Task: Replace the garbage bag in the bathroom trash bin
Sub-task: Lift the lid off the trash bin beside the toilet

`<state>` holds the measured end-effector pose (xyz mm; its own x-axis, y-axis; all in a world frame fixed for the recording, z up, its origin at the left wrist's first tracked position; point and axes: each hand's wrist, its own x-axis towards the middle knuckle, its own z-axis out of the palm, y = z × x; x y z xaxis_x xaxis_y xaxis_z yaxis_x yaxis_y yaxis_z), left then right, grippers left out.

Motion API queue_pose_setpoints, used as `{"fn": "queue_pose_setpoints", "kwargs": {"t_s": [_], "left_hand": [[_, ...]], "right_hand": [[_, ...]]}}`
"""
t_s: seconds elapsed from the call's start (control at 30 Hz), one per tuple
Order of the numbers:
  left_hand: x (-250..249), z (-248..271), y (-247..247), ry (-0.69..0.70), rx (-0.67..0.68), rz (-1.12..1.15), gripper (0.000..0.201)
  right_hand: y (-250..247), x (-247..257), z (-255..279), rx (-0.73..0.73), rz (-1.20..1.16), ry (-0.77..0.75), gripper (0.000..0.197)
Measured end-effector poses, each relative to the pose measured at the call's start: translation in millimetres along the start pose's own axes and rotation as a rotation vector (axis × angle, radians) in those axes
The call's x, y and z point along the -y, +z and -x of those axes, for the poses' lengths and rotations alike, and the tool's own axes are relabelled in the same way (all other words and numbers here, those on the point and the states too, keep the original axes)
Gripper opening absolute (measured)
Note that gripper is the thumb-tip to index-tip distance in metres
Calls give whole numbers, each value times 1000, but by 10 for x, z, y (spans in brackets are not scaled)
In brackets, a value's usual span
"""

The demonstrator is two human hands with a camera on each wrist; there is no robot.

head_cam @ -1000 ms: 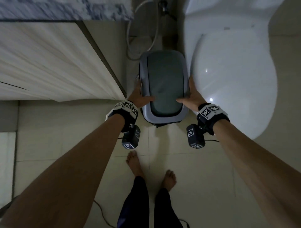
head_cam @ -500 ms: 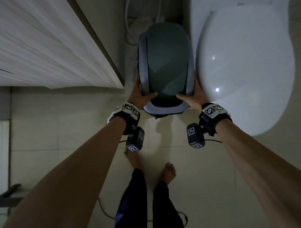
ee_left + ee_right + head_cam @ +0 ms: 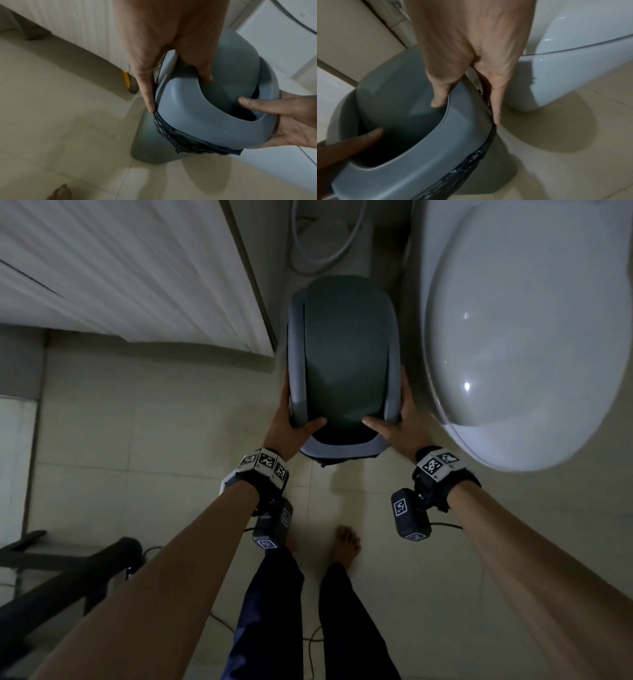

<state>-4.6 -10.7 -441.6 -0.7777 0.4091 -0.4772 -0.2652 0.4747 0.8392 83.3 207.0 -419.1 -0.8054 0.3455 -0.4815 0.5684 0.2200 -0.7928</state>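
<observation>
**A:** Head view first. What are the hands doing?

**B:** My left hand (image 3: 287, 424) and right hand (image 3: 397, 426) clamp the trash bin (image 3: 342, 364) from either side, thumbs hooked over its lid frame, fingers curled down the outer walls. The bin stands between them on the tiled floor (image 3: 171, 422), with the toilet (image 3: 524, 354) just beyond the right hand and a cabinet (image 3: 120, 275) past the left.

**A:** Left wrist?

**B:** The thumb dips into the lid opening; the fingers (image 3: 145, 86) press the rim's outer edge. A dark garbage bag (image 3: 181, 140) peeks out under the lid frame (image 3: 197, 121), below my hand.

**A:** Right wrist?

**B:** Same grip, mirrored, and the bag's crinkled edge (image 3: 467, 167) shows beneath the frame.
</observation>
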Motion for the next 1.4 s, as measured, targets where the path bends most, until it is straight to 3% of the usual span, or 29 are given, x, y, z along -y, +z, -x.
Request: {"fn": "queue_pose_setpoints", "kwargs": {"t_s": [0.07, 0.23, 0.37, 0.47, 0.7, 0.9, 1.0, 1.1, 1.27, 1.4], "left_hand": [[143, 252, 32, -5, -29, 28, 108], [320, 746, -13, -141, 23, 45, 121], [48, 630, -282, -225, 32, 24, 129], [-255, 310, -545, -142, -9, -120, 121], [-950, -487, -731, -41, 199, -520, 123], [-952, -851, -687, -188, 427, -629, 123], [-789, -907, -719, -241, 396, -623, 114], [-689, -826, -777, -266, 303, -570, 103], [-412, -533, -1038, -386, 202, -449, 122], [-60, -146, -1240, -528, 108, -326, 122]], "right_hand": [[79, -98, 132, 45, 2, -35, 109], [188, -264, 409, 124, 103, 45, 105], [186, -166, 501, 159, 131, 130, 101], [206, 3, 560, 141, 111, 295, 103], [541, 89, 826, -131, -229, 630, 106], [930, 112, 827, -372, -487, 777, 115], [963, 123, 778, -418, -559, 762, 114], [878, 147, 690, -374, -512, 729, 122], [660, 287, 412, -247, -319, 599, 130], [623, 453, 151, -176, -140, 419, 114]]}}
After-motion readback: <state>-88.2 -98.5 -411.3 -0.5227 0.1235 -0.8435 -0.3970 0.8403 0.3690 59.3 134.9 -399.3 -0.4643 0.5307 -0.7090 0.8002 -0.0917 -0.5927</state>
